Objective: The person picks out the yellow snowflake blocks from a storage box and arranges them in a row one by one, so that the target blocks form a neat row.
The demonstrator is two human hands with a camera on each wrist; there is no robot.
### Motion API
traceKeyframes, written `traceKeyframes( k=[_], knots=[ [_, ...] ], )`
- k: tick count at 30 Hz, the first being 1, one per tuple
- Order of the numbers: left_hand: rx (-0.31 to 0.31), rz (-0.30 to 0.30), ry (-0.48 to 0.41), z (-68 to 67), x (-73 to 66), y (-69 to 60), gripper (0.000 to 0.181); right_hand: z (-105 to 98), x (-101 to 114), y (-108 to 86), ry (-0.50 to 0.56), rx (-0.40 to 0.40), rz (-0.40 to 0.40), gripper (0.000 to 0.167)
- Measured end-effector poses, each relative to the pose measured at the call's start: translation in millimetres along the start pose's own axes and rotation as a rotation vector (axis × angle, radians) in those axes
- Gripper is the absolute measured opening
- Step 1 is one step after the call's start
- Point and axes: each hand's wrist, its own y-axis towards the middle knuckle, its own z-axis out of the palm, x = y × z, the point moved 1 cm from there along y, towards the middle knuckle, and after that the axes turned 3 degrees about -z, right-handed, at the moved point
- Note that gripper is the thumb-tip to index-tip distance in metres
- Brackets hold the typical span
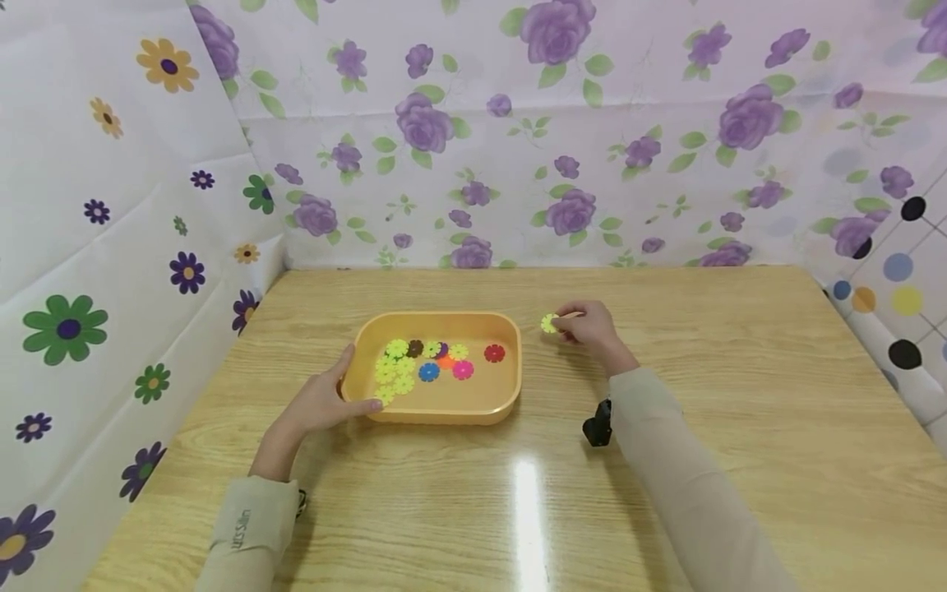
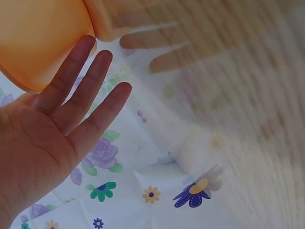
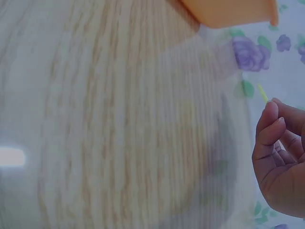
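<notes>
An orange plastic basin point(image 1: 444, 418) stands on the table, with several small notched discs inside. Most are yellow-green point(image 1: 385, 374); a blue disc point(image 1: 429, 372), a pink disc point(image 1: 463, 370) and a red disc point(image 1: 494, 353) lie among or beside them. My left hand point(image 1: 321, 401) rests against the basin's left end, its thumb on the front rim. In the left wrist view its fingers point(image 2: 102, 114) are straight and spread, touching the outer wall. Right of the basin, my right hand point(image 1: 589, 327) pinches a yellow notched disc point(image 1: 548, 323), seen edge-on in the right wrist view.
The wooden table point(image 1: 710, 395) ends at a wall covering point(image 1: 518, 189) with purple flowers. Another flowered sheet point(image 1: 133, 247) hangs along the left side. A black device point(image 1: 598, 424) sits at my right wrist. A bright reflection lies on the tabletop in front.
</notes>
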Motion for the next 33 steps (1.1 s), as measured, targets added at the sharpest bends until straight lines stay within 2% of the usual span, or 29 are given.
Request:
traceKeyframes(
  k=[7, 12, 16, 20, 23, 33],
  knots=[
    [-0.006, 0.013, -0.003, 0.7, 0.8, -0.1, 0.112, -4, -7, 5.2, -0.047, -0.028, 0.062, 0.024],
    [-0.007, 0.016, -0.010, 0.7, 0.5, -0.6, 0.111, -4, -15, 11.0, -0.168, -0.038, 0.073, 0.022],
    [-0.007, 0.010, -0.004, 0.8, 0.8, -0.2, 0.110, -3, -20, 14.6, -0.271, -0.060, 0.062, 0.021],
    [-0.006, 0.005, -0.004, 0.6, 0.2, 0.1, 0.109, -2, -18, 13.6, -0.349, -0.104, 0.000, 0.022],
    [-0.006, 0.004, -0.011, 0.1, -0.6, -0.3, 0.109, -2, -13, 9.6, -0.329, -0.117, -0.039, 0.024],
    [0.005, -0.004, -0.011, -0.6, -0.4, -0.3, 0.109, 7, 10, -9.5, -0.192, -0.060, -0.100, 0.026]
  ],
)
